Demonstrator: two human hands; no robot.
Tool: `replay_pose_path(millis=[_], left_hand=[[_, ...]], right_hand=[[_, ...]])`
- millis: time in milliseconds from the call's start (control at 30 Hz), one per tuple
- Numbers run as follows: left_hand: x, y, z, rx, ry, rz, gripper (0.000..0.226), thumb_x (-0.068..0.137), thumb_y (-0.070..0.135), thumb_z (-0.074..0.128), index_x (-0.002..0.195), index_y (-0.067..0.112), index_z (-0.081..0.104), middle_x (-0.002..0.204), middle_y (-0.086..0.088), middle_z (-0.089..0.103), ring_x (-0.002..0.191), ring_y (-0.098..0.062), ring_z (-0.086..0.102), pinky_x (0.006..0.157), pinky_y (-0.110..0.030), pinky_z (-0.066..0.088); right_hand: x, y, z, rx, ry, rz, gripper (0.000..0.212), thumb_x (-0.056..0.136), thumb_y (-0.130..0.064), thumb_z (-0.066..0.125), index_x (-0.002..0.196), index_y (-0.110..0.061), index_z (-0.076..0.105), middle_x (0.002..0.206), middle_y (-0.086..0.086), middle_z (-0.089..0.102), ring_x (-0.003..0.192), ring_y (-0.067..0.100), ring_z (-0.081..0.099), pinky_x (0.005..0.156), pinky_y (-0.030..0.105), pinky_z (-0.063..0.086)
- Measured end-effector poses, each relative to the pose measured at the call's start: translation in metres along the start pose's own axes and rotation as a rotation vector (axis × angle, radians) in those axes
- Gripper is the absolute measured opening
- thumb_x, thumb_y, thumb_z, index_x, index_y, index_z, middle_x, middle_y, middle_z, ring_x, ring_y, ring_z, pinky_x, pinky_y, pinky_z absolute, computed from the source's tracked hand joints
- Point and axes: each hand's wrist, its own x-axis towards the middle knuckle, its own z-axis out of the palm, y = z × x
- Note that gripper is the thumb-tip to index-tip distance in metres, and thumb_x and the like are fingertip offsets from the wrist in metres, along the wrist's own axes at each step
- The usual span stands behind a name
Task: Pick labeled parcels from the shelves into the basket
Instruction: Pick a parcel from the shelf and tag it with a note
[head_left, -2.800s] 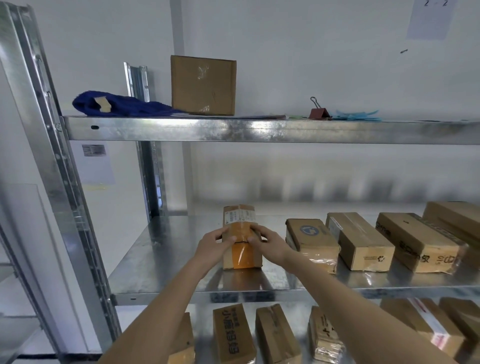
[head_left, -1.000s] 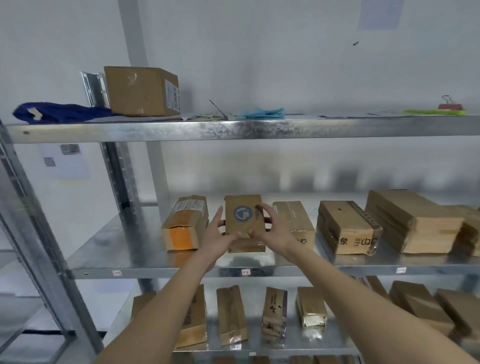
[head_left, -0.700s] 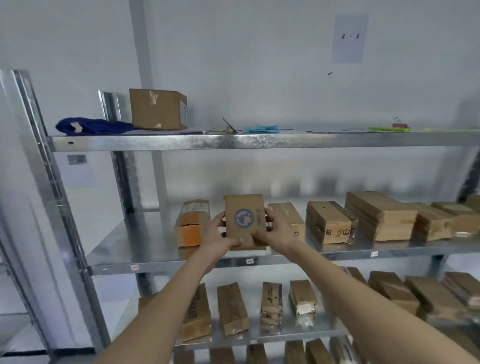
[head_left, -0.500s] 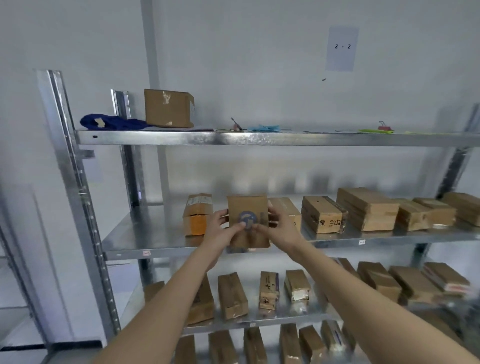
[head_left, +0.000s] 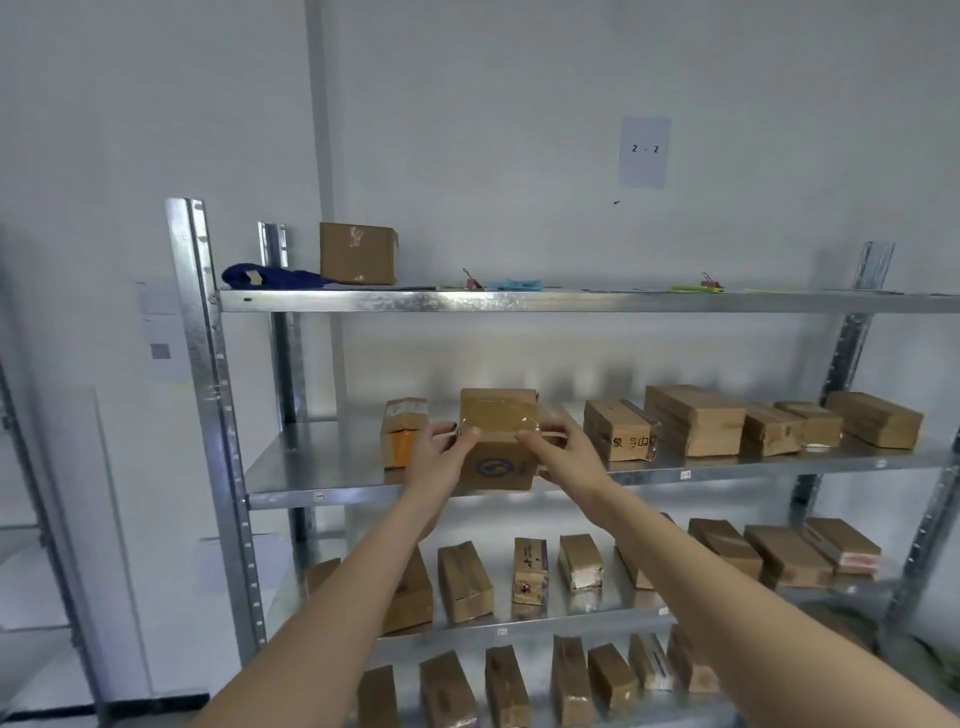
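Left hand (head_left: 441, 457) and right hand (head_left: 563, 457) grip a taped brown cardboard parcel (head_left: 497, 439), blue round logo facing camera. Galvanized steel shelf (head_left: 322, 467) behind, boxy parcels in rows.

1. Both bare forearms reach forward and up from the lower edge of the view, converging toward the centre.
2. The left hand (head_left: 440, 457) sits at about 9 o'clock of the held cardboard parcel (head_left: 498, 441), fingers curled round its left side, thumb on top.
3. The right hand (head_left: 563, 453) grips at about 3 o'clock, thumb and fingertips pinching the parcel's right edge.
4. Both wrists are nearly straight.
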Motion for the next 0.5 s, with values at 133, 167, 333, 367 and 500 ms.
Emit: replay_pose_path(millis=[133,167,333,367,500], left_hand=[[-0.037,0.008,-0.015,0.005,-0.103,0.021,0.082,0.085,0.022,0.077,0.151,0.036,0.031,0.137,0.001,0.053,0.121,-0.016,0.054,0.083,-0.023,0.048],[-0.048,0.009,-0.018,0.015,-0.123,0.034,0.088,0.083,0.015,0.078,0.152,0.038,0.028,0.14,0.0,0.052,0.125,-0.018,0.052,0.082,-0.021,0.047],[-0.108,0.013,-0.036,0.139,-0.166,0.12,0.095,0.078,-0.005,0.076,0.146,0.046,0.033,0.146,0.005,0.045,0.129,-0.019,0.048,0.092,-0.022,0.051],[-0.122,0.015,-0.04,0.136,-0.157,0.125,0.091,0.08,-0.006,0.074,0.145,0.045,0.036,0.142,0.007,0.047,0.126,-0.016,0.049,0.084,-0.017,0.053],[-0.171,0.017,-0.058,0.025,-0.045,0.086,0.058,0.089,0.011,0.07,0.134,0.041,0.048,0.124,0.014,0.059,0.114,-0.005,0.055,0.072,-0.015,0.052]], right_hand=[[-0.044,-0.012,-0.012,-0.013,-0.103,-0.084,0.074,0.09,-0.016,0.075,0.15,-0.036,0.037,0.122,-0.006,0.064,0.116,0.018,0.062,0.095,0.035,0.055],[-0.056,-0.015,-0.013,-0.012,-0.132,-0.102,0.078,0.089,-0.008,0.074,0.151,-0.037,0.036,0.124,-0.006,0.063,0.118,0.016,0.061,0.087,0.027,0.054],[-0.11,-0.027,-0.005,-0.026,-0.209,-0.135,0.083,0.085,-0.006,0.079,0.148,-0.041,0.038,0.125,-0.004,0.059,0.117,0.011,0.059,0.072,0.015,0.051],[-0.121,-0.029,-0.001,-0.018,-0.216,-0.143,0.078,0.085,-0.011,0.081,0.144,-0.041,0.04,0.124,-0.003,0.061,0.115,0.012,0.06,0.073,0.016,0.052],[-0.164,-0.031,0.023,0.015,-0.213,-0.133,0.059,0.088,-0.041,0.077,0.134,-0.034,0.041,0.129,-0.003,0.061,0.113,0.012,0.063,0.079,0.02,0.056]])
